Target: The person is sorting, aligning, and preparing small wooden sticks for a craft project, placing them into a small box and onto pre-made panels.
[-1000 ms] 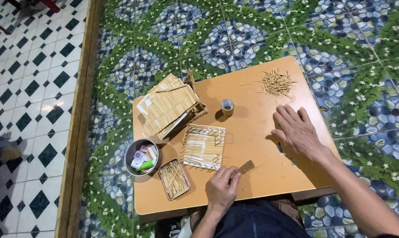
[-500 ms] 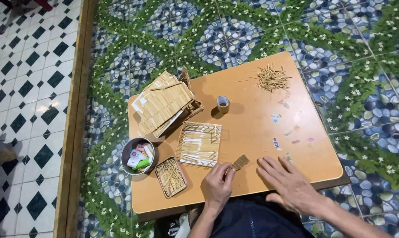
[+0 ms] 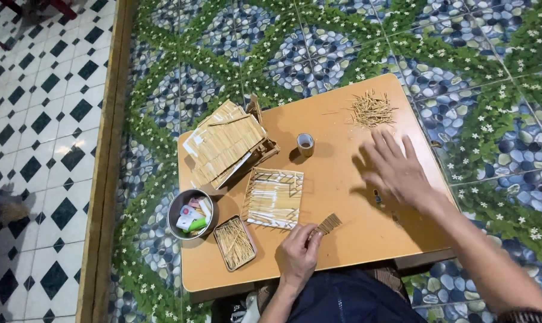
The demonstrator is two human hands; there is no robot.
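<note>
Head view: you sit at the near edge of a small wooden table (image 3: 342, 179) on a patterned tile floor (image 3: 354, 42), so every item lies within arm's reach

Left hand (image 3: 298, 254): it rests on the table at the near edge, fingers closed in a pinch on a small comb-like piece (image 3: 328, 225) of joined sticks. The pinch takes one end only, so the rest of the piece lies flat on the table

Right hand (image 3: 396, 170): it is open, fingers spread, palm down, over bare table right of centre. It holds nothing. Motion blur hides whether the palm touches the surface

Layout:
- The stick pile (image 3: 371, 109) lies loose at the far right corner, well apart from the assembled parts, beyond the right hand
- The flat panel (image 3: 275, 197) of sticks lies at the centre, just beyond the left hand and just beside the comb-like piece
- The house model (image 3: 226, 143) stands at the far left, tilted on its side, touching the panel's far left corner
- The tape roll (image 3: 305, 144) stands between model and pile
- The tin (image 3: 235, 243) of sticks and the round bowl (image 3: 190, 214) of small supplies sit at the near left, side by side, left of the left hand, which leaves the middle free as working surface
</note>
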